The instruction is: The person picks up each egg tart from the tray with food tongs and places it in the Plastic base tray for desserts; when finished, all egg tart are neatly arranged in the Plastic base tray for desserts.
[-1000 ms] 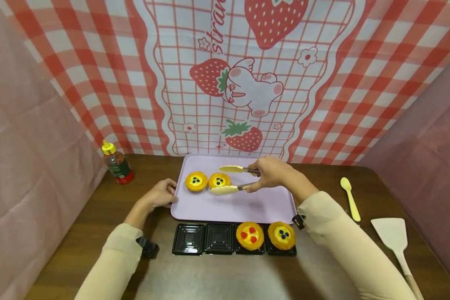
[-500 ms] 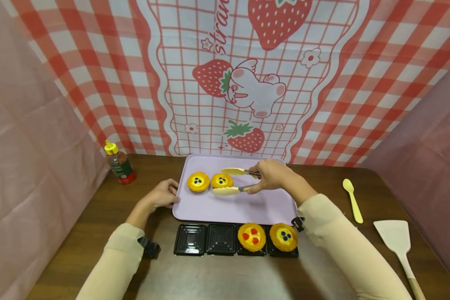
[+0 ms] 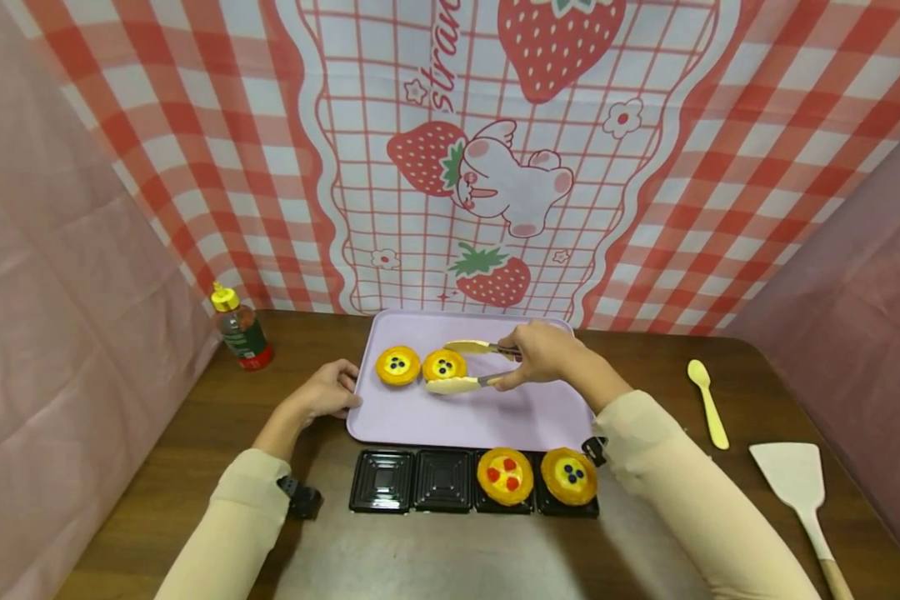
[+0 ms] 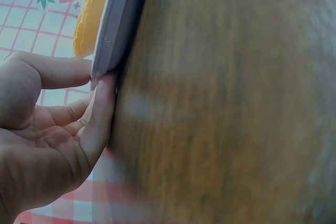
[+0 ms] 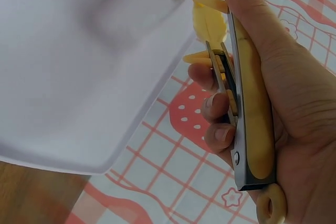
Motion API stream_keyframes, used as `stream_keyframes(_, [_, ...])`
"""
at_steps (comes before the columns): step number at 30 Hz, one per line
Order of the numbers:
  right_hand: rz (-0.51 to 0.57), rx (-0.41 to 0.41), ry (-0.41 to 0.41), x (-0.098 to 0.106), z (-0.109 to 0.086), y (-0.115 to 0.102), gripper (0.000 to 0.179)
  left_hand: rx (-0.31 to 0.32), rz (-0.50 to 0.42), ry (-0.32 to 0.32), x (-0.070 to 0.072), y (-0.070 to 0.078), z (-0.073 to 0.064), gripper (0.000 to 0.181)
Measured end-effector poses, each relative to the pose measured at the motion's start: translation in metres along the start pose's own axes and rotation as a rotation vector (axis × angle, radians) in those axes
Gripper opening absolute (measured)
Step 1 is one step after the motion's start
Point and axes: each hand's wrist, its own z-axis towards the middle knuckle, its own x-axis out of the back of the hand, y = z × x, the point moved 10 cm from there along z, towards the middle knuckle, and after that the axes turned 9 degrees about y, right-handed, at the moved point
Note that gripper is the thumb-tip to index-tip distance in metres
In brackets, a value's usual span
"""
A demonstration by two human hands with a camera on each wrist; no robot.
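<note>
My left hand (image 3: 324, 390) pinches the left edge of the lilac tray (image 3: 420, 421), as the left wrist view shows. In my right hand (image 3: 538, 357) I hold yellow-tipped metal tongs (image 5: 252, 98). Their two tips stand apart on either side of an egg tart with dark blue berries (image 3: 445, 366) on the tray; whether they touch it I cannot tell. Left of it lies a similar tart (image 3: 398, 365). In front of the tray is a row of black square holders (image 3: 382, 482). Its right half carries a tart with red toppings (image 3: 506, 477) and one with blue berries (image 3: 569, 477).
A squeeze bottle with a yellow cap (image 3: 243, 332) stands at the back left. On the right lie a pale yellow spoon (image 3: 708, 404) and a cream spatula (image 3: 795, 479). A checked strawberry cloth (image 3: 270, 183) hangs right behind the tray.
The tongs' tips have drawn slightly closer together around the right tart on the tray. My left hand keeps its place at the tray edge. The head view has shifted a little.
</note>
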Motion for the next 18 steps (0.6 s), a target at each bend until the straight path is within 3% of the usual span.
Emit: stream_keyframes(18, [-0.014,0.013,-0.013,-0.0026,-0.0009,-0.0010,0.069,-0.009,0.004,0.005,0.0004,0.0015,0.0002,0.046])
